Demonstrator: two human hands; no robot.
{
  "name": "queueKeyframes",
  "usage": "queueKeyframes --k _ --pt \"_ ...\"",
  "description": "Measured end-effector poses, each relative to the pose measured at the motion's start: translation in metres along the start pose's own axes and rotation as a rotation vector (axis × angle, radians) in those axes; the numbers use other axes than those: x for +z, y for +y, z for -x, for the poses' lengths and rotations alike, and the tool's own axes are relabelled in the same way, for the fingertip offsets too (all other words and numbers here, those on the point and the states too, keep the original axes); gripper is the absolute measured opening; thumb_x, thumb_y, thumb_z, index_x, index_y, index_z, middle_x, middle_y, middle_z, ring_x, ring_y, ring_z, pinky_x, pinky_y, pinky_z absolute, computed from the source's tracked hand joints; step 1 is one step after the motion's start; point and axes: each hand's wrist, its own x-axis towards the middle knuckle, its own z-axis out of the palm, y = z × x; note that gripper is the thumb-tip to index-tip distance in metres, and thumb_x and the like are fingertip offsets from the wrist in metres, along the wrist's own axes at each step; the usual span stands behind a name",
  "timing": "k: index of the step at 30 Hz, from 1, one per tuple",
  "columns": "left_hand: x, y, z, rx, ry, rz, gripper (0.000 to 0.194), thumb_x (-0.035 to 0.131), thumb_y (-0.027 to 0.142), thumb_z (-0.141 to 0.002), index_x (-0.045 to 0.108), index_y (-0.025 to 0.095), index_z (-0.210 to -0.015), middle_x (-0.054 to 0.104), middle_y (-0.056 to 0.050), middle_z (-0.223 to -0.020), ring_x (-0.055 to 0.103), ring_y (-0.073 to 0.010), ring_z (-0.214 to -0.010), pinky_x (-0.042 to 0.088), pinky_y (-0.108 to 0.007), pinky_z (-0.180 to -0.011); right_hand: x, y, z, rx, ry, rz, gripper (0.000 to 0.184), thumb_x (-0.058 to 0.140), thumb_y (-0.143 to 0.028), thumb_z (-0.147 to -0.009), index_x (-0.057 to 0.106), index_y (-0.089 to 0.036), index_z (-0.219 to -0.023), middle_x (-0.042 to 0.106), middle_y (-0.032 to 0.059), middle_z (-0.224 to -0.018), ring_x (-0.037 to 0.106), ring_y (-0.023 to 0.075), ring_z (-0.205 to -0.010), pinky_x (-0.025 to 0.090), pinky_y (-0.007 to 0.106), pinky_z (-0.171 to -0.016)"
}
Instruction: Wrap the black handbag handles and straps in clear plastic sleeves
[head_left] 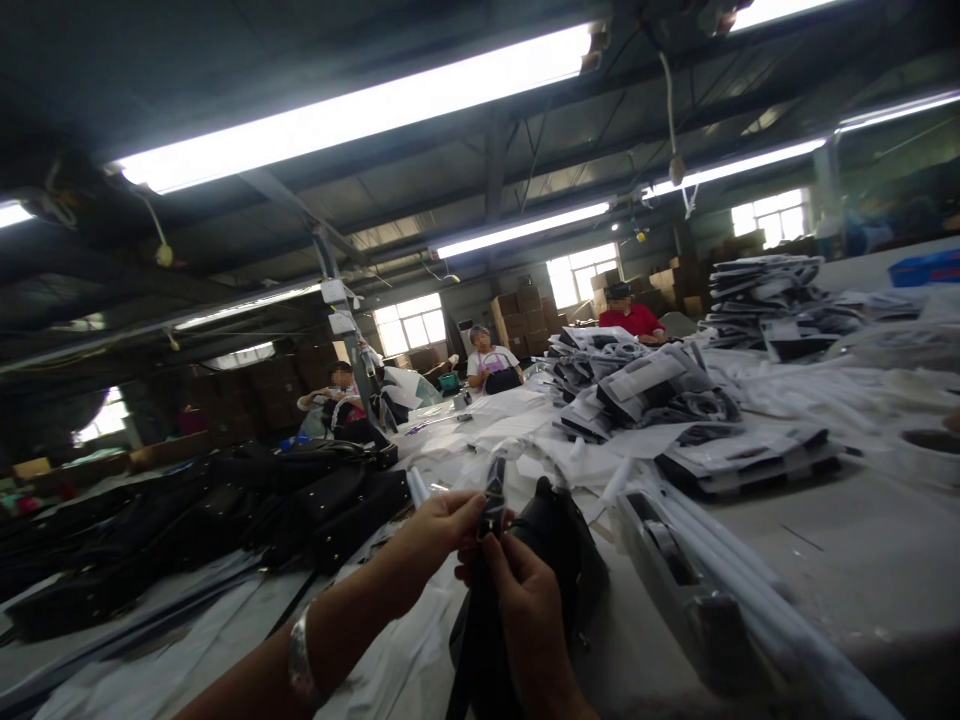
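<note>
A black bag (574, 555) stands on the table in front of me, partly behind my right hand. Its handle (495, 480) arches up from the top, and the far part of the loop looks wrapped in clear plastic. My left hand (459, 520) pinches the handle near its base, thumb and fingers closed. Just below and to the right, my right hand (525, 585) is closed at the same spot, its thumb against a small metal fitting (491, 525). Fingertips of both hands are partly hidden behind the handle. A shiny bracelet (301, 660) circles my left wrist.
A grey tape dispenser (679, 580) lies right of the bag, beside long white rolls (750, 580). Wrapped flat bags (652, 385) are heaped beyond. Black bags (300, 510) fill the left side. Several people (491, 360) sit farther back.
</note>
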Motion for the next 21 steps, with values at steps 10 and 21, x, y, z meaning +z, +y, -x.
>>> queueKeyframes --k 10,21 --pt "-0.008 0.006 0.005 0.036 0.009 0.04 0.054 0.056 0.061 -0.088 0.078 0.011 -0.095 0.075 -0.013 -0.092 0.067 -0.0224 -0.087 0.047 -0.034 -0.088 -0.005 -0.01 0.005 -0.124 -0.105 0.268 0.033 0.06 -0.046 -0.092 0.075 -0.017 -0.096 0.075 0.0054 -0.083 0.068 0.024 -0.084 0.049 0.026 -0.072" --pt "0.005 0.006 0.007 0.073 0.306 0.052 0.054 0.089 0.032 -0.065 0.071 0.015 -0.114 0.08 -0.008 -0.093 0.071 -0.0201 -0.087 0.052 -0.027 -0.08 -0.01 -0.016 0.003 -0.174 -0.021 0.448 0.038 0.063 -0.051 -0.088 0.072 -0.015 -0.078 0.07 0.0033 -0.068 0.06 0.0168 -0.063 0.042 0.022 -0.057"
